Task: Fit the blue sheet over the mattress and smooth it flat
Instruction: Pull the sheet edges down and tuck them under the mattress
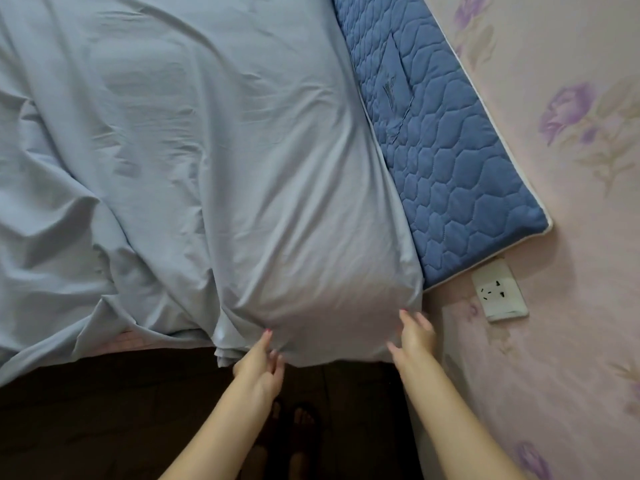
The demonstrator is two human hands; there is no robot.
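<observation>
Pulling at the near corner of the bed, the left hand (pixel 261 362) has its fingers curled into the blue sheet (pixel 194 140), pinching a gather of cloth where the fabric hangs over the mattress end. The right hand (pixel 414 336) lies against the corner by the wall with fingers fairly straight; whether it grips any cloth there I cannot tell, as the fingertips are blurred.

The sheet looks light, thin and very soft. It creases readily, bunches in deep folds on the left and will likely slide easily over what lies beneath, so it should not need much force. The best hold seems to be the hem at the corner, where the cloth can be drawn down and tucked under, not the loose middle.

It covers most of the bed but stops short along the wall side, where a strip of darker quilted pad (pixel 446 161) is bare. The mattress itself is hidden under the cloth.

Room is tight on the right: the flowered wall (pixel 571 237) runs just beside the bed edge, with a socket (pixel 498 289) near the corner, so a hand there has little space. The dark floor (pixel 104 417) in front is open, with the person's feet (pixel 298 424) in sandals near the bed end.
</observation>
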